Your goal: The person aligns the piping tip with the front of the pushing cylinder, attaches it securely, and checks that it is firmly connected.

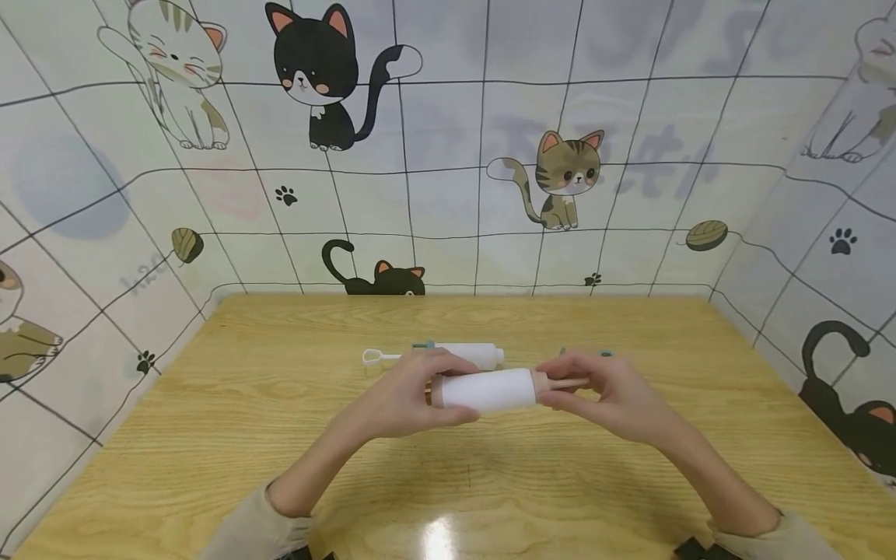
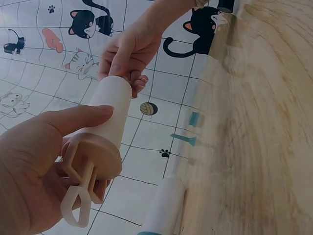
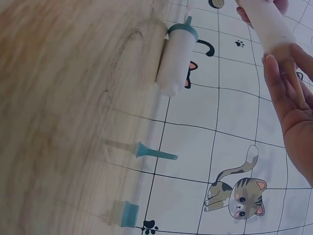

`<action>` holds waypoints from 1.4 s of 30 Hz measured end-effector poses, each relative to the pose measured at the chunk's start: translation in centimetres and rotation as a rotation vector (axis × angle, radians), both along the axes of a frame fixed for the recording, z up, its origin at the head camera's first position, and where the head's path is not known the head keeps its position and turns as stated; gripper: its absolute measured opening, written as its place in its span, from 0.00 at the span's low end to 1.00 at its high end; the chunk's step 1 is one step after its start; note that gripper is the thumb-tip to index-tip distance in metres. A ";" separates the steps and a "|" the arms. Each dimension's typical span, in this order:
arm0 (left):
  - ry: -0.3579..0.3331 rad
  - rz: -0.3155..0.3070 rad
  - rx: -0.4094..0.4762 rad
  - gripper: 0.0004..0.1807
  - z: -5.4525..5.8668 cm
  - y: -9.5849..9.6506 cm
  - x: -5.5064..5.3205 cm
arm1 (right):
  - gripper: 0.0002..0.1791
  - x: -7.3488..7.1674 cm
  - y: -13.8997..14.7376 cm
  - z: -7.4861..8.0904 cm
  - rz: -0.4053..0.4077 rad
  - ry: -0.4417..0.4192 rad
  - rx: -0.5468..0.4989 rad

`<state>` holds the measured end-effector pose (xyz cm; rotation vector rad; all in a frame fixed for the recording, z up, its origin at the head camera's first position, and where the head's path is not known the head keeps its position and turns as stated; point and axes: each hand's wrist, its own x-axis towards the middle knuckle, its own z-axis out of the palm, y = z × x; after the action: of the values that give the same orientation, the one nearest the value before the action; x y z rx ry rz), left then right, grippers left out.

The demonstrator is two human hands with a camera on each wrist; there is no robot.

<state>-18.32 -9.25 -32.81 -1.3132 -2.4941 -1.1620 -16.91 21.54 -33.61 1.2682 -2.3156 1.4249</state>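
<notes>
One white tube (image 1: 488, 390), contents hidden, is in left hand (image 1: 409, 395) and right (image 1: 623, 395).

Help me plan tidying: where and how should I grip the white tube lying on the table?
Probably best pinched from above, across the middle of the white tube. It lies on its side, its plain round body running left to right, with the teal collar and loop handle at its left end. The left hand is in front of it.
</notes>
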 end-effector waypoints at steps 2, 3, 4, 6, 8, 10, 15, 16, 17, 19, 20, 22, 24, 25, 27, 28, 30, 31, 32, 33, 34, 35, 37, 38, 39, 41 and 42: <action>-0.006 0.013 -0.005 0.21 -0.1 -0.2 0.1 | 0.18 -0.1 -0.1 -0.1 0.003 0.000 0.026; -0.015 0.019 -0.008 0.22 -0.2 -0.3 0.1 | 0.18 -0.2 -0.2 -0.2 0.001 0.000 0.039; -0.021 0.030 -0.013 0.22 -0.3 -0.4 0.2 | 0.17 -0.2 -0.2 -0.3 -0.004 -0.006 0.054; -0.036 0.046 -0.026 0.22 -0.4 -0.5 0.3 | 0.16 -0.3 -0.3 -0.5 -0.012 -0.016 0.082; -0.045 0.059 -0.041 0.22 -0.6 -0.6 0.3 | 0.15 -0.4 -0.3 -0.7 -0.023 -0.021 0.115; -0.039 0.068 -0.056 0.21 -0.7 -0.7 0.3 | 0.14 -0.5 -0.4 -1.0 -0.032 -0.026 0.147; -0.006 0.065 -0.075 0.20 -1.3 -0.9 0.1 | 0.14 -0.7 -0.5 -1.4 -0.047 -0.040 0.207; -0.002 0.065 -0.079 0.20 -1.3 -1.0 0.1 | 0.14 -0.7 -0.5 -1.5 -0.048 -0.042 0.216; 0.001 0.065 -0.084 0.20 -1.4 -1.0 0.1 | 0.14 -0.8 -0.5 -1.5 -0.046 -0.042 0.223; -0.004 0.070 -0.092 0.20 -1.5 -1.1 0.1 | 0.11 -0.9 -0.5 -1.6 -0.045 -0.041 0.241; -0.009 0.071 -0.096 0.20 -1.6 -1.2 0.1 | 0.10 -0.9 -0.4 -1.7 -0.044 -0.036 0.250; -0.020 0.079 -0.102 0.21 -1.6 -1.3 0.1 | 0.06 -1.0 -0.3 -1.7 -0.044 -0.032 0.271; -0.022 0.083 -0.108 0.21 -1.8 -1.5 0.0 | 0.03 -1.1 -0.1 -1.7 -0.047 -0.034 0.291; -0.021 0.083 -0.111 0.21 -1.8 -1.6 0.0 | 0.02 -1.1 0.0 -1.8 -0.049 -0.034 0.301; -0.017 0.086 -0.122 0.21 -2.0 -1.7 -0.1 | 0.02 -1.1 0.0 -1.7 -0.051 -0.045 0.320; -0.012 0.084 -0.128 0.21 -2.1 -1.8 -0.1 | 0.02 -1.1 0.1 -1.7 -0.050 -0.051 0.327; -0.016 0.081 -0.137 0.20 -2.2 -1.8 -0.2 | 0.01 -1.1 0.1 -1.7 -0.047 -0.051 0.344; -0.016 0.079 -0.140 0.20 -2.3 -1.8 -0.2 | 0.02 -1.1 0.1 -1.6 -0.044 -0.053 0.352; -0.015 0.077 -0.143 0.20 -2.4 -1.9 -0.3 | 0.02 -1.1 0.2 -1.6 -0.039 -0.061 0.360; -0.018 0.078 -0.146 0.20 -2.6 -1.9 -0.3 | 0.02 -1.2 0.2 -1.6 -0.036 -0.066 0.372; -0.017 0.078 -0.151 0.20 -2.7 -1.9 -0.4 | 0.03 -1.2 0.3 -1.5 -0.034 -0.077 0.387; -0.022 0.081 -0.157 0.20 -2.8 -1.8 -0.4 | 0.02 -1.3 0.3 -1.5 -0.032 -0.086 0.404; -0.027 0.089 -0.172 0.20 -3.1 -1.8 -0.6 | 0.02 -1.5 0.3 -1.5 -0.028 -0.113 0.439; -0.031 0.095 -0.182 0.20 -3.3 -1.8 -0.6 | 0.02 -1.6 0.4 -1.6 -0.027 -0.128 0.458; -0.038 0.099 -0.190 0.21 -3.4 -1.8 -0.6 | 0.02 -1.7 0.4 -1.6 -0.026 -0.136 0.476; -0.043 0.100 -0.201 0.21 -3.6 -1.7 -0.7 | 0.03 -2.0 0.4 -1.9 -0.013 -0.140 0.500; -0.041 0.100 -0.205 0.21 -3.6 -1.7 -0.7 | 0.03 -2.1 0.4 -2.0 -0.007 -0.140 0.510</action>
<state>-19.06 -10.97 -36.44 -1.2018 -2.7351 -0.9426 -19.04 21.95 -35.63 1.2985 -2.8976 0.9746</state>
